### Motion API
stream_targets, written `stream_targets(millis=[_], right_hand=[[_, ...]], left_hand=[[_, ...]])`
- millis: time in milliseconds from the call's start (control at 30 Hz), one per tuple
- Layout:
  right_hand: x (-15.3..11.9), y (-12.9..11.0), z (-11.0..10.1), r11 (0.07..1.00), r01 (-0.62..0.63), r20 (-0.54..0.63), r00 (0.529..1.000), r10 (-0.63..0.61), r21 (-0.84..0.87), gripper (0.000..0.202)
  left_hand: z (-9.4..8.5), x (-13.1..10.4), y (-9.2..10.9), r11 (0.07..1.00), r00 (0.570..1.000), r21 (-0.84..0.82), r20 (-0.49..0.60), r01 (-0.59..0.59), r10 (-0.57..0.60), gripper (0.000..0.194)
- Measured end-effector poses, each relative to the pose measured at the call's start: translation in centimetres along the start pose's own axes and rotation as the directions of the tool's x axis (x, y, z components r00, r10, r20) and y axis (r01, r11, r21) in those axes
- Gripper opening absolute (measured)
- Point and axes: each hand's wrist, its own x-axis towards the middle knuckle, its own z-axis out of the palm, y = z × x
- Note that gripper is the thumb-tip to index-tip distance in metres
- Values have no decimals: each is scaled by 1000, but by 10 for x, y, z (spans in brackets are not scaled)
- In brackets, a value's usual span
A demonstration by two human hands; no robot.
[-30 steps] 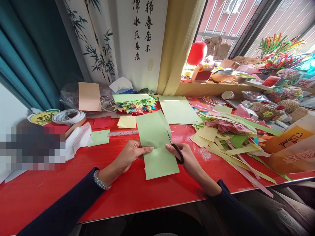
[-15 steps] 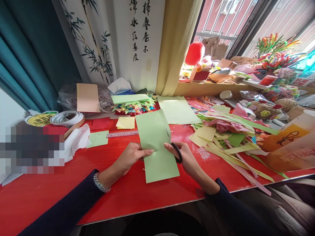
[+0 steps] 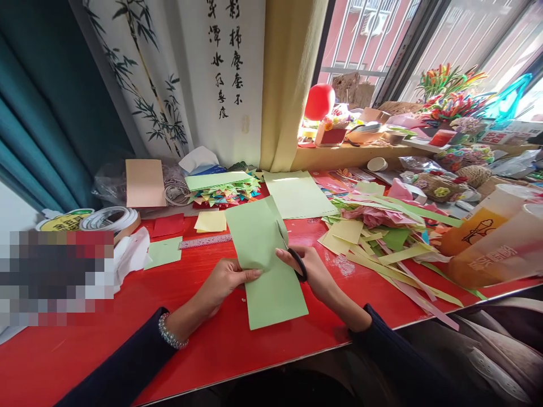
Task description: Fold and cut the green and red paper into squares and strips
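A sheet of light green paper (image 3: 275,297) is held up over the red table, its far end tilted away from me. My left hand (image 3: 231,278) pinches its left edge, thumb on top and fingers beneath. In my right hand (image 3: 311,271) is a pair of scissors (image 3: 302,268) with black handles, fingers wrapped through the loops. One blade lies over the paper near its right edge; the other blade is hidden. My right thumb rests close to the sheet's right side.
Behind the sheet lie more green sheets (image 3: 292,195), yellow squares (image 3: 211,221) and a ruler (image 3: 206,241). A heap of paper strips (image 3: 382,237) spreads to the right, beside plastic cups (image 3: 496,243). Tape rolls (image 3: 109,219) stand left. The red table (image 3: 169,339) ends near my body.
The whole view has shifted slightly. The scissors' blade shows more plainly over the paper, and the raised flap by the right edge looks flatter. Both hands keep their holds.
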Motion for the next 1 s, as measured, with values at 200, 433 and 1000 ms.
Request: stream_targets(millis=[200,433,1000], right_hand=[[2,1,-2,999,44,-9,999,-44,-17,44],[4,1,-4,998,59,-16,998,-59,-22,41],[7,0,-4,991,106,-62,992,-111,-79,44]], left_hand=[[1,-2,-1,1000,1000,-7,16,4,-4,25],[3,-1,-3,1000,1000,3,22,1,-1,27],[6,-3,-6,1000,998,29,60,-10,8,23]])
